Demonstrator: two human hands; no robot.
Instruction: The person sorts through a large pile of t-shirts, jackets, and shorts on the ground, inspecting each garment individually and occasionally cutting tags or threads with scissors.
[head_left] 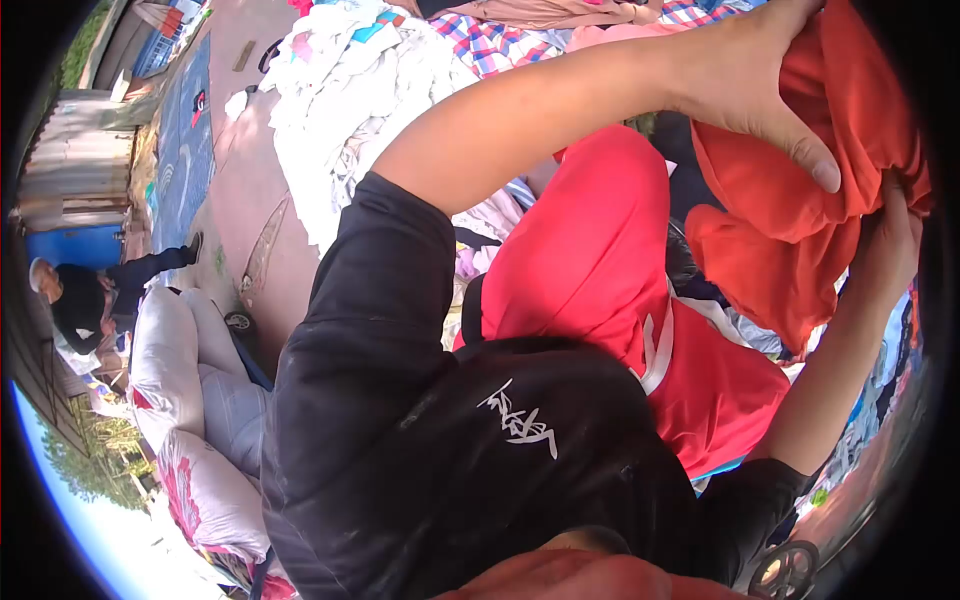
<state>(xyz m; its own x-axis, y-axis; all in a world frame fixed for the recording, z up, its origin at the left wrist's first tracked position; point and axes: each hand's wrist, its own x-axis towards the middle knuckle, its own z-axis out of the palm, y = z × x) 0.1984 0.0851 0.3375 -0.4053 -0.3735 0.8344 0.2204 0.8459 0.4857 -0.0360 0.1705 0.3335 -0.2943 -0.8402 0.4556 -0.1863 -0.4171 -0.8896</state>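
An orange-red garment [770, 270] is held up at the upper right, bunched and folded, so its exact kind cannot be told. My left hand [755, 90] reaches across from the left and grips its upper part; the thumb presses on the cloth and the other fingers are mostly hidden. Lower on the right edge, my right hand [898, 235] is closed on the same garment, with its fingertips partly sunk in the folds. The garment hangs beside my knee in bright red trousers [580, 250].
A big heap of white clothes [340, 120] lies ahead on the left, with checked cloth [490, 42] beyond it. Stuffed white sacks [165, 350] stand at the left. Another person [85, 305] is farther left, near a blue sheet [185, 150]. More clothes lie at right.
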